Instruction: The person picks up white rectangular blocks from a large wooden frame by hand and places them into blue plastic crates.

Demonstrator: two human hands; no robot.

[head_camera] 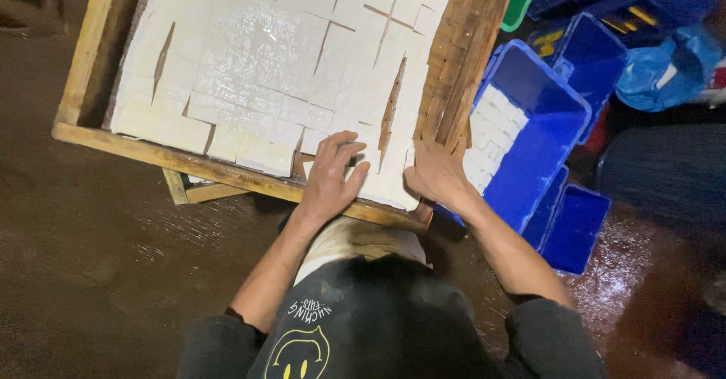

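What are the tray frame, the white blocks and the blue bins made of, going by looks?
Tray frame: wood, unfinished and rough, with visible grain and worn, notched edges.
White blocks: a soft wet solid, likely tofu or curd; the surface is glossy and the cut lines are clean.
Blue bins: plastic, probably moulded, with smooth, uniform colour and thin walls.
Both hands rest on blocks at the near edge.

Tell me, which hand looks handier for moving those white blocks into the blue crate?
Probably the right hand: it rests at the tray corner beside the blue crate. The left hand lies flat on the white blocks, farther away.
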